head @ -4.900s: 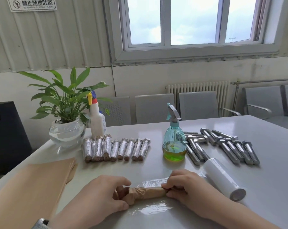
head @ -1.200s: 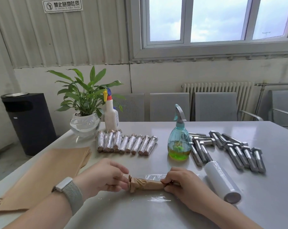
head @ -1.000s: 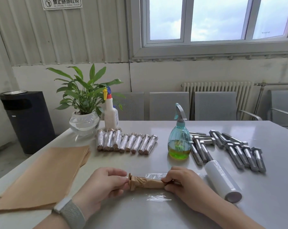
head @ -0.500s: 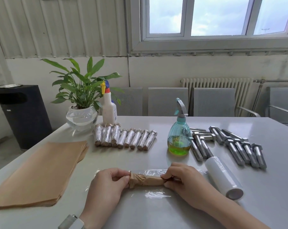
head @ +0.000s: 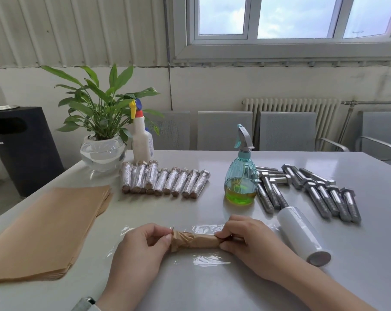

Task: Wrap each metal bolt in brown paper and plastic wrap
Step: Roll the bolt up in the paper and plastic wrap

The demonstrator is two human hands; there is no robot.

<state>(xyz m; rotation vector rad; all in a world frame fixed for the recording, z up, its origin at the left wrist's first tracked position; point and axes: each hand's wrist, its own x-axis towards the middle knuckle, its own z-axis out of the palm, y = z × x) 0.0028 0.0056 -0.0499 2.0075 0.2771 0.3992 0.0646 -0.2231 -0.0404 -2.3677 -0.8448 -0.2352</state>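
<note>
The left hand (head: 143, 245) and right hand (head: 246, 241) each pinch one end of the paper-wrapped bolt (head: 195, 240) with curled fingers, holding it steady on the plastic wrap (head: 210, 260) for rolling.

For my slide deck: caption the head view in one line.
Both hands, left and right, grip a paper-wrapped bolt lying on plastic wrap.

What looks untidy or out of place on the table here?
Nothing is spilled or damaged. Only the bare bolts behind the plastic wrap roll lie unevenly, some crossing, unlike the neat row of wrapped bolts.
</note>
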